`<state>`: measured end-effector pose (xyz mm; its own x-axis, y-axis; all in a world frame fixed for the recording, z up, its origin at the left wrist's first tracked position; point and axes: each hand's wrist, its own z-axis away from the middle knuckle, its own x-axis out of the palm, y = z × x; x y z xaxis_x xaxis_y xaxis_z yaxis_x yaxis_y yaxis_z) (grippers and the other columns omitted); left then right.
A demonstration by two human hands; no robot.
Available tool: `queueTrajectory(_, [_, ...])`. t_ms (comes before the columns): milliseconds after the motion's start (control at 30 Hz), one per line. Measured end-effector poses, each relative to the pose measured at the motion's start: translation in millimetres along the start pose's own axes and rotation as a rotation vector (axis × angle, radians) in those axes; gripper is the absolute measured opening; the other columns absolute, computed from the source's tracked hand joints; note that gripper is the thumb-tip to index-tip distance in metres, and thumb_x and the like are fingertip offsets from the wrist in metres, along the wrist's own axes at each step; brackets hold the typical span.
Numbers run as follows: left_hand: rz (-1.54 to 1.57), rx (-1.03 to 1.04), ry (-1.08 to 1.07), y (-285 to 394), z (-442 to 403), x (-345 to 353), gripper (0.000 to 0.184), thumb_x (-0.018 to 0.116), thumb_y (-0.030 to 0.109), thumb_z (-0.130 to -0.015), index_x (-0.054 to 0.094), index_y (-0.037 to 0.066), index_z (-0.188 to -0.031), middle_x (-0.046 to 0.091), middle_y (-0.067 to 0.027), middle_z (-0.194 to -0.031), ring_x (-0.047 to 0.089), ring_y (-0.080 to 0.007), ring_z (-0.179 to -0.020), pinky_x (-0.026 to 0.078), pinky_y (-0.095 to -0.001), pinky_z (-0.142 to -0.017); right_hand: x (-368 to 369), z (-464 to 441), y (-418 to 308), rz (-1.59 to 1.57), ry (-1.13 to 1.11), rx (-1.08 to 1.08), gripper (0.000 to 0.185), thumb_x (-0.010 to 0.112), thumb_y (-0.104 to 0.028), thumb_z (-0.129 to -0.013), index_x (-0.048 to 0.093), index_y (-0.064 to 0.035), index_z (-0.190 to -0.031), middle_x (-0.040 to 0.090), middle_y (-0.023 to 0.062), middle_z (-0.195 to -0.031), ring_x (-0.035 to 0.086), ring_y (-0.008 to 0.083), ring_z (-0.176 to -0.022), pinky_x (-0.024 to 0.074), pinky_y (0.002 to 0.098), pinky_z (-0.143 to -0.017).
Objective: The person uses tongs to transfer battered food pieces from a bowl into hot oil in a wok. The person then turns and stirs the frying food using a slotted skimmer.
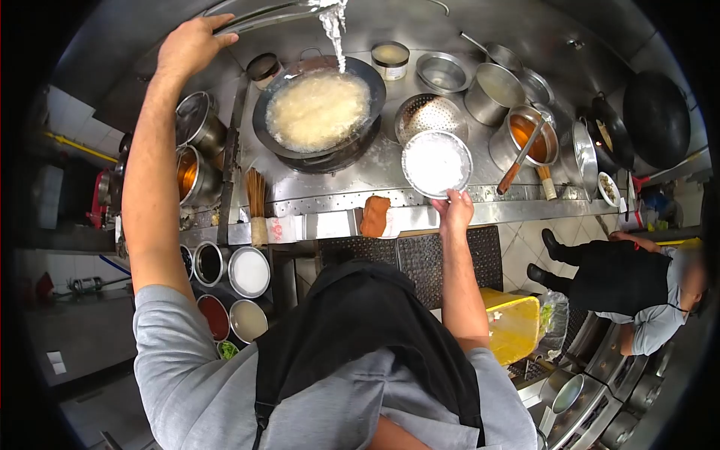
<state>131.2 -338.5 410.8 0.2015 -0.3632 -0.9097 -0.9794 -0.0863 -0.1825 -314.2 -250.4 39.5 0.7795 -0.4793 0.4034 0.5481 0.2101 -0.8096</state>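
My left hand (193, 46) is raised at the top left, closed on metal tongs (274, 15). A white, battered-looking strip (334, 36) hangs from their far end, its lower tip at the far rim of the wok; what it is I cannot make out. Pale foam bubbles across the liquid in the large dark wok (261, 112) below. Pinching the near rim of a round metal bowl (425, 192) is my right hand (455, 212). White powder or batter fills that bowl, held level in front of a perforated strainer (420, 112).
Pots stand at the back right; one with amber liquid (546, 154) has a wooden-handled tool across it. A bamboo brush (256, 202) and folded brown cloth (375, 216) lie along the front edge. Sauce containers (248, 271) are lower left. Another person (630, 277) is at the right.
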Motion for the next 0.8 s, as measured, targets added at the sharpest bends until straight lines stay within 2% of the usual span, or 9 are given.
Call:
queueTrajectory(500, [0.031, -0.157, -0.220, -4.2, -44.9, 140.9, 0.047, 0.067, 0.040, -0.088, 0.061, 0.026, -0.133, 0.067, -0.0103, -0.121, 0.063, -0.0299, -0.113, 0.050, -0.0425, -0.096, -22.3, 37.4, -14.2, 0.019, 0.128, -0.033, 0.013, 0.055, -0.004, -0.090, 0.056, -0.0021, -0.103, 0.064, 0.0073, -0.088, 0.064, 0.0168, -0.063, 0.0585, 0.0284, -0.056])
queueTrajectory(600, [0.081, -0.226, -0.272, -1.6, -41.4, 169.8, 0.047, 0.067, 0.039, -0.088, 0.061, 0.026, -0.133, 0.067, -0.0108, -0.122, 0.063, -0.0299, -0.113, 0.049, -0.0425, -0.097, -28.3, 42.6, -11.8, 0.015, 0.158, -0.050, 0.013, 0.055, -0.004, -0.090, 0.056, -0.0023, -0.102, 0.065, 0.0067, -0.087, 0.064, 0.0161, -0.063, 0.0583, 0.0283, -0.056])
queueTrajectory(633, [0.078, -0.241, -0.326, -4.3, -43.2, 184.9, 0.049, 0.066, 0.041, -0.088, 0.059, 0.027, -0.135, 0.065, -0.0066, -0.127, 0.061, -0.0263, -0.118, 0.050, -0.0409, -0.099, -30.8, 44.9, -12.1, 0.046, 0.163, -0.050, 0.013, 0.055, -0.004, -0.090, 0.056, -0.0022, -0.103, 0.066, 0.0072, -0.088, 0.065, 0.0157, -0.063, 0.0587, 0.0284, -0.056])
queueTrajectory(800, [0.138, -0.396, -0.337, -3.1, -19.1, 232.8, 0.048, 0.064, 0.039, -0.090, 0.057, 0.027, -0.136, 0.065, -0.0082, -0.127, 0.061, -0.0276, -0.117, 0.050, -0.0412, -0.097, -35.3, 49.2, -9.9, 0.057, 0.151, -0.042, 0.014, 0.055, -0.004, -0.090, 0.057, -0.0019, -0.104, 0.066, 0.0084, -0.089, 0.065, 0.0152, -0.065, 0.0593, 0.0278, -0.056])
